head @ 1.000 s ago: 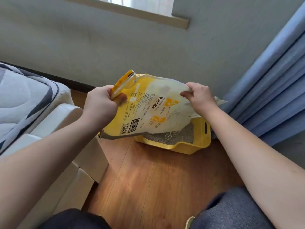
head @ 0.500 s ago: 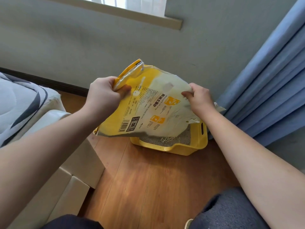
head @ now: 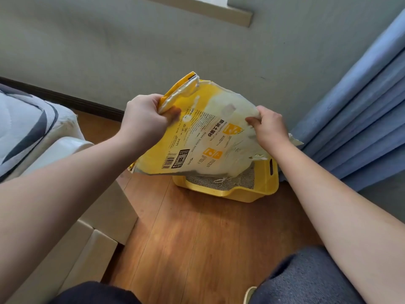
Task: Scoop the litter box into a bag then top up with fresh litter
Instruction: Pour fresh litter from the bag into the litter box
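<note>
Yellow litter bag [head: 203, 137], gripped by left hand [head: 144, 119] and right hand [head: 268, 126], slants lengthwise down-right over the litter box [head: 247, 189].

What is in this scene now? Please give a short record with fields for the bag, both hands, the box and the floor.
bag: yellow and white litter bag, held tilted above the box
left hand: left hand grips the bag's upper corner
right hand: right hand pinches the bag's right side
box: yellow litter box, grey litter inside
floor: wooden floor
</note>
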